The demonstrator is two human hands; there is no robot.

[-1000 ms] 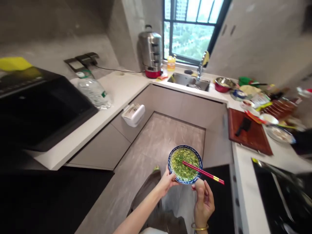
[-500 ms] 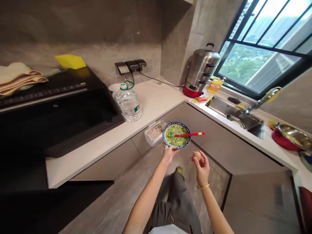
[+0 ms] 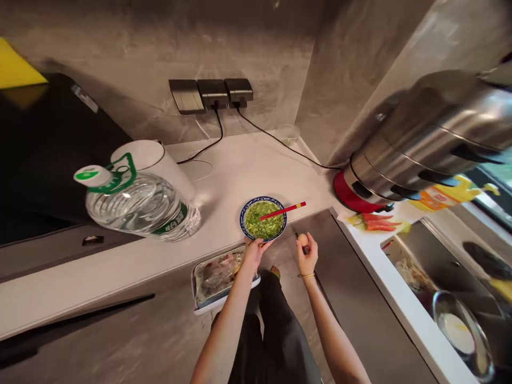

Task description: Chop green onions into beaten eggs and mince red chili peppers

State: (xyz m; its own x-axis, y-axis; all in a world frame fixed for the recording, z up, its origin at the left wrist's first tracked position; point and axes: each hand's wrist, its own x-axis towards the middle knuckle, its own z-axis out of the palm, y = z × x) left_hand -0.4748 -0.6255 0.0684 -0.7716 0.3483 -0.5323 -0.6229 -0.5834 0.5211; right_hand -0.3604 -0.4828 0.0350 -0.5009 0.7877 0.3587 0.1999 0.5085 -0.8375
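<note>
Broadly, one pale countertop [image 3: 240, 165] extends beyond the left hand [image 3: 254, 253] and the right hand [image 3: 307, 259], forearms [image 3: 229, 320] outstretched. Left of both stands one water bottle [image 3: 146, 205], a gap separating it from one blue-rimmed bowl [image 3: 242, 220] by the front edge, gripped by the left hand. Two red chopsticks [image 3: 285, 210] lean in the bowl; the right hand, just beside, pinches one egg [image 3: 303, 240].

Nothing legible, even on bottle label [image 3: 173, 219].

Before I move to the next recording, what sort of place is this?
A kitchen, probably a home one: a steel sink is set into the white counter, a tiered metal steamer stands near it, and the left hand holds a blue-rimmed bowl.
</note>
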